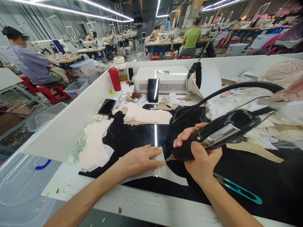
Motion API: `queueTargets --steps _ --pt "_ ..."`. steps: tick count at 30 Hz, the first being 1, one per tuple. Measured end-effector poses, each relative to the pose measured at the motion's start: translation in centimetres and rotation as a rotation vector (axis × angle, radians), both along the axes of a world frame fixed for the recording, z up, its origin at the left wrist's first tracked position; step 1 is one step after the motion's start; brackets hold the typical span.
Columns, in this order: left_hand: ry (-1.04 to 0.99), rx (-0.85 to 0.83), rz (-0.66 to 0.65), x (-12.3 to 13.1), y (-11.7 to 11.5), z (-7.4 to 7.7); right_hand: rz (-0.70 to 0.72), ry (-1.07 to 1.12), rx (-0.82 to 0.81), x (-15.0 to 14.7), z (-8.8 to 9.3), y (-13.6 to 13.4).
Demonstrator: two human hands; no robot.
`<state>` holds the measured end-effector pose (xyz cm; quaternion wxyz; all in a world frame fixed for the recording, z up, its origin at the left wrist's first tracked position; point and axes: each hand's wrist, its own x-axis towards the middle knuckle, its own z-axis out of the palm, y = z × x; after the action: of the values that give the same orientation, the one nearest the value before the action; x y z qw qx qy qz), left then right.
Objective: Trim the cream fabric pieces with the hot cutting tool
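Observation:
My left hand (pixel 144 161) lies flat with its fingers stretched out on a thin pale fabric piece (pixel 171 177). The piece rests on a glossy black work surface (pixel 139 137). My right hand (pixel 201 157) is wrapped round a black corded handheld tool (pixel 220 132) with a silver panel, held tilted just right of that piece. The tool's exact kind is not clear. Below my right wrist lie teal thread snips (pixel 243 190), their blades partly hidden. A stack of pale cut pieces (pixel 146 115) is beyond my left hand, and another pale stack (pixel 94 146) sits left of it.
A vented white box (pixel 163 80), an upright phone (pixel 153 90), a flat phone (pixel 107 107) and a red tumbler (pixel 115 78) stand at the back. Heaped fabric (pixel 265 126) fills the right. What looks like another person's hand (pixel 292 91) is at the right edge. A white side wall (pixel 71 118) borders the left.

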<state>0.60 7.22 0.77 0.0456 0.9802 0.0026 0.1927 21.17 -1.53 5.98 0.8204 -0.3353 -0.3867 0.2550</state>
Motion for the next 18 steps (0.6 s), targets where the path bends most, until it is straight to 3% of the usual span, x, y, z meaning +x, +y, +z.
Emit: queueTargets --steps 10,18 --pt "0.084 -0.028 -0.004 -0.3 0.2 -0.1 -0.014 -0.043 -0.047 -0.3 -0.8 0.0" --pt "0.021 -0.110 0.016 -0.2 -1.0 0.2 -0.029 -0.005 -0.015 0.2 0.8 -1.0"
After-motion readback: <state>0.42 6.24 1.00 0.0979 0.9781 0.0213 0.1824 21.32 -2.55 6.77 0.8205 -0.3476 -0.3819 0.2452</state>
